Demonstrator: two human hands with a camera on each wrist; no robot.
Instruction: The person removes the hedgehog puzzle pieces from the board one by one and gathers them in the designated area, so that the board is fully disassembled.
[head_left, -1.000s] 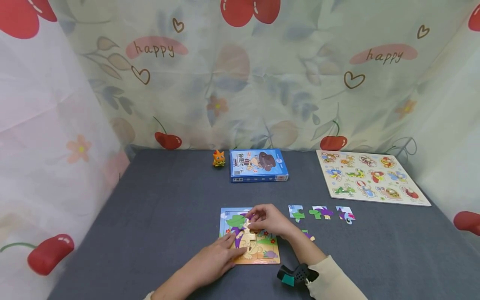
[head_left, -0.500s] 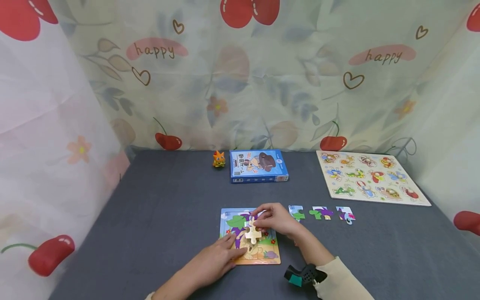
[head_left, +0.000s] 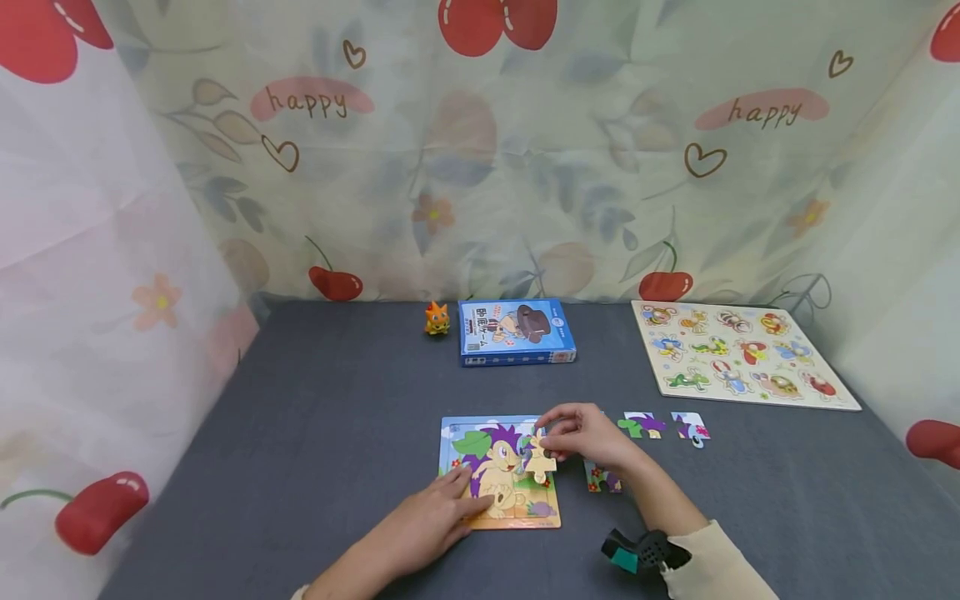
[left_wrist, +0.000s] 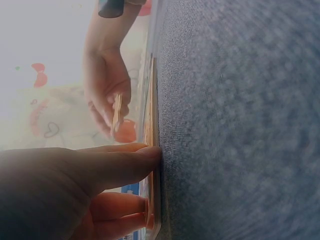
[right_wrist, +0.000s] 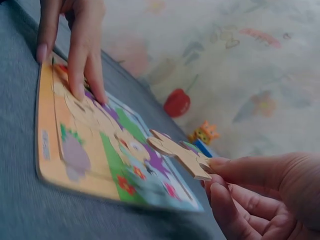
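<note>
A hedgehog jigsaw puzzle board (head_left: 534, 518) lies flat on the dark cloth. My left hand (head_left: 431, 517) rests on its left part; in the right wrist view the left fingers (right_wrist: 80, 65) reach down onto the picture, fairly straight. My right hand (head_left: 581, 437) pinches a wooden puzzle piece (head_left: 538, 462) between thumb and fingers, above the board's right side. That piece (right_wrist: 180, 155) is tilted and clear of the board in the right wrist view. In the left wrist view, the left thumb (left_wrist: 135, 162) touches the board's edge.
Loose puzzle pieces lie right of the board: one (head_left: 642, 426), another (head_left: 690, 427), and one (head_left: 600, 478) partly behind the right arm. Further back are a small orange figurine (head_left: 437, 318), a blue box (head_left: 517, 333) and a wooden insect board (head_left: 742, 354).
My right hand has moved right with the puzzle piece, from the board's middle to its right side, uncovering the hedgehog's face. The left hand stays in place.
</note>
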